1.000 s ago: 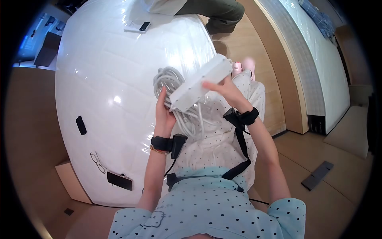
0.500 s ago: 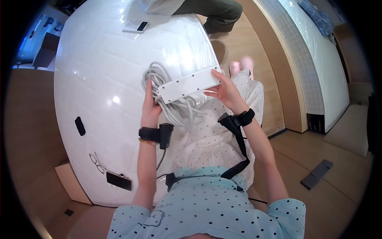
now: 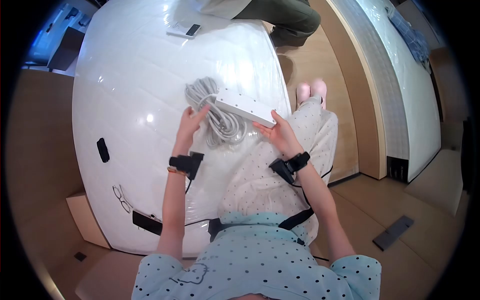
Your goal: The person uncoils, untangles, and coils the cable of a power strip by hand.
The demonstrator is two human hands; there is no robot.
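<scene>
A white power strip (image 3: 245,106) with a bundle of coiled grey-white cable (image 3: 223,125) lies on the plastic-covered mattress (image 3: 135,85), in front of my lap. My right hand (image 3: 278,131) is at the strip's right end, thumb on the near top edge and fingers against its side. At the left edge of the coil, my left hand (image 3: 191,123) has its fingers apart, with the fingertips close to or touching the cable. Both wrists wear black straps with small black devices.
Another person's leg in dark trousers (image 3: 285,20) is at the top, near a white box with a dark screen (image 3: 183,30). At left on the mattress are a black object (image 3: 103,150), glasses (image 3: 121,199) and a phone (image 3: 147,222). A second mattress (image 3: 400,100) stands right.
The power strip has turned so its right end points toward me, and strip and cable now rest on the mattress. My left hand has opened from the coil.
</scene>
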